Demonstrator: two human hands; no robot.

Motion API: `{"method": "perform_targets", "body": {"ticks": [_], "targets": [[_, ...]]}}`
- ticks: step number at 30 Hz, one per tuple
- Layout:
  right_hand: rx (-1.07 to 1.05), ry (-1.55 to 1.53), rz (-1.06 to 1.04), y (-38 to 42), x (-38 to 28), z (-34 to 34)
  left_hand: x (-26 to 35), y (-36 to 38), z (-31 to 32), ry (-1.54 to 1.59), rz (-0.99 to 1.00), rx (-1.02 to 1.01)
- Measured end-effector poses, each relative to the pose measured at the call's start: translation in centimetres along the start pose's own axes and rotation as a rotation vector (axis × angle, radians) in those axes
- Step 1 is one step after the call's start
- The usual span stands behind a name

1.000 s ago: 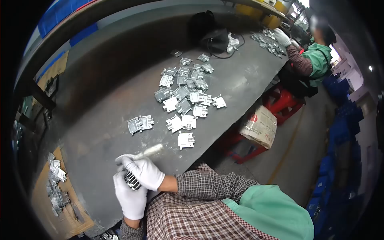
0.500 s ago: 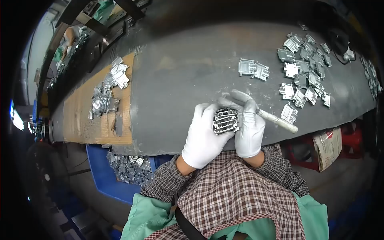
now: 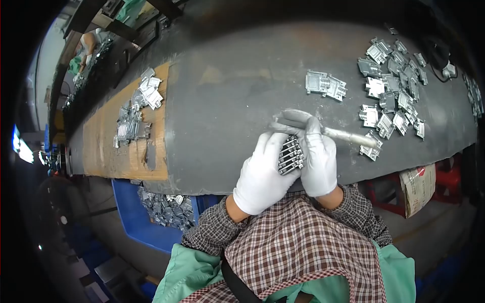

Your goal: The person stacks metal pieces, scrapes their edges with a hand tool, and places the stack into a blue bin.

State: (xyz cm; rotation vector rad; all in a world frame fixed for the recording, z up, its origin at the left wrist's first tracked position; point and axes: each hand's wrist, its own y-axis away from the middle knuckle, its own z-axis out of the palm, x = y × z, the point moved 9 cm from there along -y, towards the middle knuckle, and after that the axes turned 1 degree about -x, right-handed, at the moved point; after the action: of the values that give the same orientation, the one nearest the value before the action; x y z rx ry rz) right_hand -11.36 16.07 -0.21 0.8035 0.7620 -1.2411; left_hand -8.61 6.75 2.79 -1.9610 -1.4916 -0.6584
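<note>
I've my left hand [image 3: 265, 174] curled round the metal stack [image 3: 291, 155]; just beside it, my right hand [image 3: 319, 164] grips the pale rod [image 3: 351, 137], jutting rightward.

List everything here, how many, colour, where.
Table: one, dark grey, centre
Cardboard: one, brown, left
Left parts: several, silver, on cardboard
Middle parts: two, silver, mid-table
Right parts: many, silver, right
Stack: one, silver, in left hand
Rod: one, pale, in right hand
Bin: one, blue, below table's left
Bin's parts: many, grey, inside
Box: one, beige, below table's right
Stools: unclear, red, beside box
Other person: at least one, green clothing, upper left
Garment: one, checked, bottom
Left hand: one, white-gloved, around stack
Right hand: one, white-gloved, holding rod
</note>
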Motion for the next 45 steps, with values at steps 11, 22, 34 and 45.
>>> {"method": "perform_targets", "body": {"ticks": [11,22,34,45], "targets": [[-0.026,0.051,0.065,0.0,0.4,-0.6,0.8,0.6,0.1,-0.26,0.022,0.104],[0.062,-0.239,0.024,0.2,1.0,-1.9,0.1,0.2,0.1,-0.097,-0.029,-0.046],[0.097,-0.141,-0.022,1.2,0.7,-2.3,0.8,0.7,0.8,-0.117,0.006,-0.08],[0.227,0.245,0.064,4.2,-2.8,-5.1,0.8,0.7,0.7,-0.103,0.03,-0.087]]}}
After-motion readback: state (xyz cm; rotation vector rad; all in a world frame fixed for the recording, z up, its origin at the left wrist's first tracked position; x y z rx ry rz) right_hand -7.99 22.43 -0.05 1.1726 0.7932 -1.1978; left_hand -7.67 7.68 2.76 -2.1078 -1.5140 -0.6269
